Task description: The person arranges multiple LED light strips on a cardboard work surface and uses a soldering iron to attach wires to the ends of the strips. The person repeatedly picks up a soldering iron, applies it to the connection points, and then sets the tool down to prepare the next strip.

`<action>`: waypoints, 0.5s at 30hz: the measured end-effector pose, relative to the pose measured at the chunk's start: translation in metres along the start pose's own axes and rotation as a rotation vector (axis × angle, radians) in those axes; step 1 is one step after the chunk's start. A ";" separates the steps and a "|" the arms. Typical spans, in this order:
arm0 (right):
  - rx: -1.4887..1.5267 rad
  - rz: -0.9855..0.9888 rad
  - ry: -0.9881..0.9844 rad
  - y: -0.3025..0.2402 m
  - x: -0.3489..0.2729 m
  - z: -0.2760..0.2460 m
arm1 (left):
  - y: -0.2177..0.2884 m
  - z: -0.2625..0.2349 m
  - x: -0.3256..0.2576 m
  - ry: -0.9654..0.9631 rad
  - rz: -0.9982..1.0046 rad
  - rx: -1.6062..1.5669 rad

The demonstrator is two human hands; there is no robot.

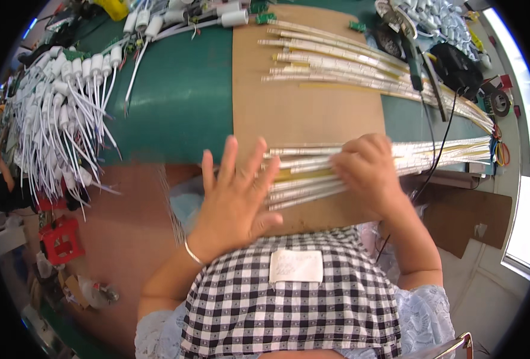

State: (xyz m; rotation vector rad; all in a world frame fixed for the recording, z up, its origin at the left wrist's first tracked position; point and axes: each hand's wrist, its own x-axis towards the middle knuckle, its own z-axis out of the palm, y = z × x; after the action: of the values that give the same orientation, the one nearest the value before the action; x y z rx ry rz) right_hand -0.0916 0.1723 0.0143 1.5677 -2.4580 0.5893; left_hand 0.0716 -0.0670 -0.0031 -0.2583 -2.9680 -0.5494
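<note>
A bundle of thin white LED strips (409, 158), some with yellow backing, lies across the near part of a brown cardboard sheet (310, 113). My left hand (232, 200) is open, fingers spread, at the left ends of this bundle; whether it touches them I cannot tell. Bent over the middle of the bundle, my right hand (370, 170) has its fingers closed on some strips; its fingertips are partly hidden. Farther up the cardboard, a second group of LED strips (337, 63) fans out to the left.
Many white sockets with wires (61, 113) hang over the left of the green mat (181, 102). Small green circuit boards (265, 18) sit at the far cardboard edge. At right are a dark-handled tool with a cord (416, 72) and a black tape roll (500, 103). A red stool (61, 240) stands lower left.
</note>
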 end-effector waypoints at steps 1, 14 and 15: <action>0.020 0.001 -0.048 -0.005 0.007 0.002 | 0.004 0.001 -0.003 -0.042 0.035 0.089; 0.093 0.050 -0.121 -0.017 0.039 0.025 | -0.007 0.003 0.002 0.065 0.051 -0.098; 0.061 0.047 -0.180 -0.017 0.041 0.029 | -0.007 0.001 0.003 0.064 0.050 -0.100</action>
State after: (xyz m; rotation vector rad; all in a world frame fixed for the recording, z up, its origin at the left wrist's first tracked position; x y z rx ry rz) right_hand -0.0917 0.1201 0.0059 1.6570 -2.6380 0.5587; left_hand 0.0673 -0.0729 -0.0065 -0.3165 -2.8686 -0.6880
